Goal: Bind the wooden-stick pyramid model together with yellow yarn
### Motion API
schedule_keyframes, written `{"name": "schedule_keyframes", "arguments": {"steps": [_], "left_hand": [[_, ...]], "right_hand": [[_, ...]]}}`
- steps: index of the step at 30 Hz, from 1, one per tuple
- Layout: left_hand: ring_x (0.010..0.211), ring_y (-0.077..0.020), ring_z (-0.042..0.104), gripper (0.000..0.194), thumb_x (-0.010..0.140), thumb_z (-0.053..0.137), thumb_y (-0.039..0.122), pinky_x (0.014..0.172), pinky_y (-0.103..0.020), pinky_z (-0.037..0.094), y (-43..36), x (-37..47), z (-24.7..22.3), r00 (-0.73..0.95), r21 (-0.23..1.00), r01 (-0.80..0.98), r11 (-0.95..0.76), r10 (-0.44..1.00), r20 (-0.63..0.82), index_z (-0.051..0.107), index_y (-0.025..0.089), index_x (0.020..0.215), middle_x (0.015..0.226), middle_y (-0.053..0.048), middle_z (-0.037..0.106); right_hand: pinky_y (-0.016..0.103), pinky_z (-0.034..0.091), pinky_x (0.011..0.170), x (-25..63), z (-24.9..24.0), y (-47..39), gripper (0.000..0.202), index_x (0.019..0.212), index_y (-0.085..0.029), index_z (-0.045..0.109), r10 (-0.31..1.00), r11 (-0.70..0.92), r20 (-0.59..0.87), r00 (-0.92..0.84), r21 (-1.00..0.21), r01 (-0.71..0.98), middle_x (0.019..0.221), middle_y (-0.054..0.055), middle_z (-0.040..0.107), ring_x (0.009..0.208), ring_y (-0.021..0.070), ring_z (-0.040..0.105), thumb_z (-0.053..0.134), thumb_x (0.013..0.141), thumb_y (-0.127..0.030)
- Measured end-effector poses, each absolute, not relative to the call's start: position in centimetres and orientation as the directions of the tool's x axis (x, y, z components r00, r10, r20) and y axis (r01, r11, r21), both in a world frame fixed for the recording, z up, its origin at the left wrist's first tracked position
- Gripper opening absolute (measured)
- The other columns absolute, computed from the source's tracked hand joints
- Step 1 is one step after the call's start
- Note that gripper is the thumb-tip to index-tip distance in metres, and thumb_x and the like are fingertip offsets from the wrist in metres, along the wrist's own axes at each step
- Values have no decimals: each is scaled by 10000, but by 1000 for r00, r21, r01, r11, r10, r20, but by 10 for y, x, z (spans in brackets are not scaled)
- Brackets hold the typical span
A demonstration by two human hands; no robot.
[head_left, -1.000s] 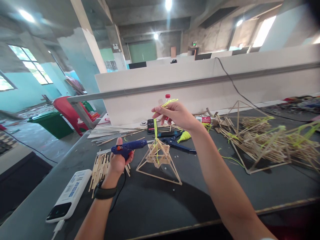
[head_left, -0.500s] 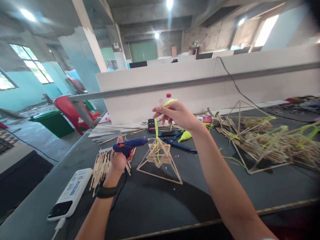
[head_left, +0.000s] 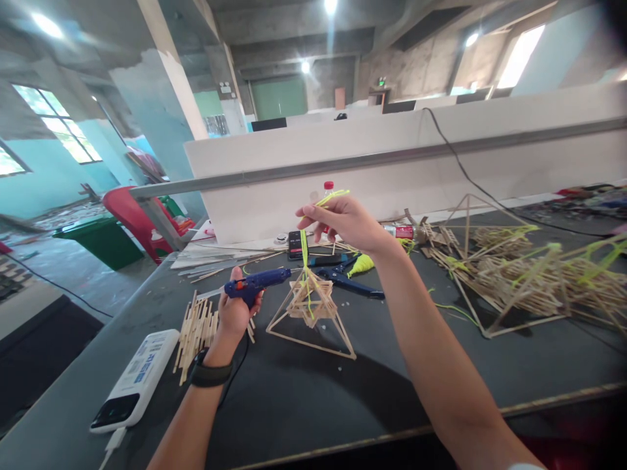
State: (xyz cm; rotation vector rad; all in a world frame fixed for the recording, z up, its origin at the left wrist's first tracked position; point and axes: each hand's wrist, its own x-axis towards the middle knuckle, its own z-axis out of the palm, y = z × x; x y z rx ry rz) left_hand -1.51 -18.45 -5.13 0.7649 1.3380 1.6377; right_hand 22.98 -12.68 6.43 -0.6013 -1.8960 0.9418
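Observation:
My left hand (head_left: pixel 236 312) is wrapped round a blue glue gun (head_left: pixel 257 285), its nozzle at the top of a small pyramid frame of thin wooden sticks (head_left: pixel 313 352). Inside the frame sits a stack of crossed sticks (head_left: pixel 309 303). Yellow-green string (head_left: pixel 304 248) runs up from the pyramid's tip to my right hand (head_left: pixel 337 220), which pinches it with the loose ends sticking out above the fingers. Whether the nozzle touches the wood I cannot tell. Loose wooden sticks (head_left: pixel 196 329) lie behind and beside my left hand.
A white power bank (head_left: pixel 137 378) lies at the left. Behind the pyramid are a phone (head_left: pixel 294 245), dark blue pliers (head_left: pixel 350 282) and a bundle of yellow string (head_left: pixel 361 264). A heap of stick frames (head_left: pixel 533 281) spreads at the right. A white partition (head_left: pixel 392 170) borders the table's back.
Both hands keep their grip, and the pyramid stays under the string. The glue gun has shifted very slightly right relative to the pyramid; the whole view has moved a little.

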Motion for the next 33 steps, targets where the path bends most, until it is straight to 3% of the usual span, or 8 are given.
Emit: {"name": "schedule_keyframes", "arguments": {"steps": [9, 16, 27, 33], "left_hand": [[323, -122, 508, 544, 792, 565, 629, 274, -194, 343, -183, -16, -54, -438, 978, -203, -52, 898, -43, 608, 154, 531, 426, -37, 594], [357, -118, 541, 536, 763, 599, 643, 320, -190, 403, -185, -18, -54, -403, 974, -220, -47, 914, -47, 601, 147, 559, 454, -36, 610], [307, -117, 486, 492, 818, 531, 604, 270, -191, 260, -182, -34, -53, -315, 980, -158, -119, 947, 64, 614, 171, 600, 436, -30, 592], [297, -97, 365, 611, 879, 384, 649, 376, -271, 381, -186, -39, -51, -147, 967, -168, -190, 975, 166, 661, 171, 618, 477, -54, 598]], "right_hand": [[224, 423, 440, 230, 64, -126, 459, 878, -174, 781, 727, 582, 499, -471, -812, 38, 1160, 94, 707, 627, 89, 633, 569, 912, -580], [228, 424, 441, 231, 65, -128, 451, 880, -170, 781, 722, 586, 504, -474, -810, 31, 1148, 96, 709, 635, 95, 636, 570, 917, -566], [239, 422, 442, 233, 67, -129, 431, 881, -179, 781, 721, 585, 508, -472, -811, 21, 1124, 94, 718, 635, 99, 639, 578, 916, -558], [236, 422, 434, 234, 67, -129, 425, 883, -181, 781, 706, 596, 524, -476, -803, 0, 1096, 94, 726, 628, 101, 645, 575, 920, -552]]}}
